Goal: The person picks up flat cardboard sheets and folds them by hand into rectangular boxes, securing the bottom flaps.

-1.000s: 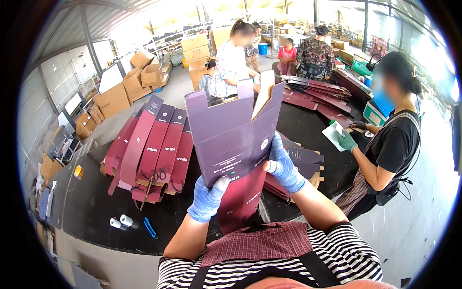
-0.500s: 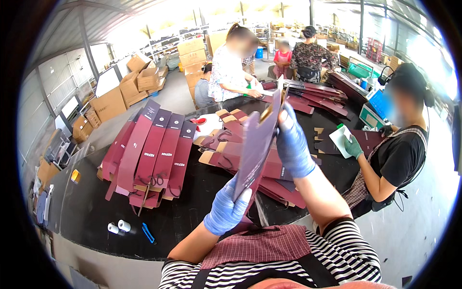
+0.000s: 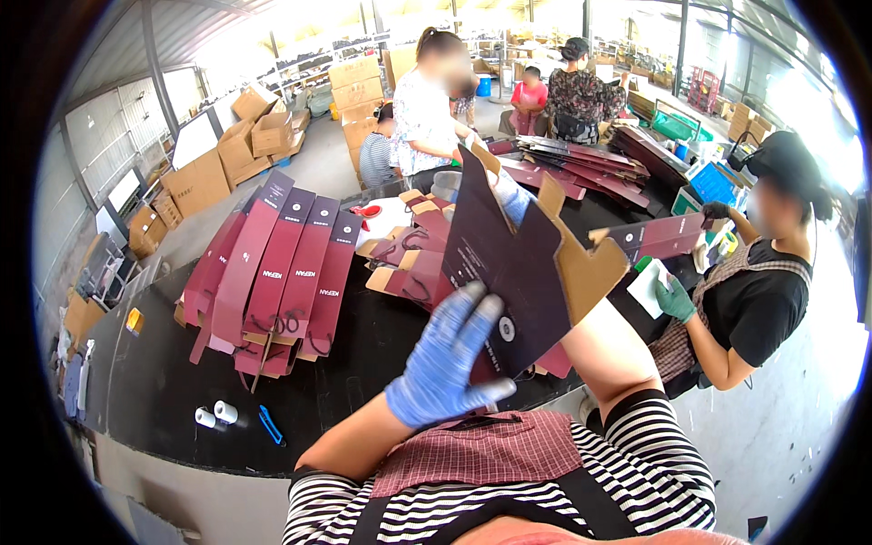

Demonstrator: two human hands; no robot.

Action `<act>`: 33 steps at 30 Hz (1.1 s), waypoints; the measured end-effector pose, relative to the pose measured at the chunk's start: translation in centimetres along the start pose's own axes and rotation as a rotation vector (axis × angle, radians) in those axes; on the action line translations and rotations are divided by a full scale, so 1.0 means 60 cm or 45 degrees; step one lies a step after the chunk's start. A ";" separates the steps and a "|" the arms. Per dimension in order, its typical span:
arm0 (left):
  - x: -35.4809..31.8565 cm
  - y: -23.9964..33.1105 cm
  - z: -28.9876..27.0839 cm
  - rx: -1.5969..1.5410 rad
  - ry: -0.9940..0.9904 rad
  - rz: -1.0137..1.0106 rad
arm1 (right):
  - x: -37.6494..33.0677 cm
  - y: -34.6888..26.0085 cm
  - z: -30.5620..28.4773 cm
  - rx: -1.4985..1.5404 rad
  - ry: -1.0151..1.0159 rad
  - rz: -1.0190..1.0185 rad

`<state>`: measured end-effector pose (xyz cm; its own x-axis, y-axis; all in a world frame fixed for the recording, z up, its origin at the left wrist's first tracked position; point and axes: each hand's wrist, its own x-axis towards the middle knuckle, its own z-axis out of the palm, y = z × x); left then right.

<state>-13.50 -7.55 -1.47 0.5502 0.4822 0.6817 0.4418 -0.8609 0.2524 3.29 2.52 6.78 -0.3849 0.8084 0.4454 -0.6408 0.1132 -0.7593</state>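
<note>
A dark purple folding carton [image 3: 486,263] with brown inner flaps is held up in front of me, tilted and partly unfolded. My left hand [image 3: 450,359], in a blue glove, lies against its printed face with the fingers spread and the thumb apart. Behind the carton is my right hand [image 3: 514,200], also blue-gloved; only a part of it shows past the upper edge, and it holds the carton from the far side. Farther back on the table, more maroon cartons with black cord handles [image 3: 409,263] lie in a loose pile.
A stack of maroon cartons [image 3: 272,272] lies left on the black table [image 3: 163,381]. Near it are two white rolls [image 3: 225,412], a blue cutter [image 3: 272,425] and red-handled scissors [image 3: 366,211]. A co-worker [image 3: 763,272] at right holds a carton and a white piece; others stand behind.
The carton has turned from edge-on to show its broad face, and its flaps have spread. My left hand has gone from gripping its lower edge to lying flat on it.
</note>
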 end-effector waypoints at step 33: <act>0.033 -0.135 -0.273 -0.751 0.107 -0.295 | 0.047 0.085 0.073 -1.507 -0.499 -0.472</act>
<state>-27.59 -2.25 9.09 0.4194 0.6726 0.6097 0.0649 -0.6921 0.7189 -3.98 2.88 6.23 -0.6085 0.4203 0.6732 0.1438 0.8926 -0.4273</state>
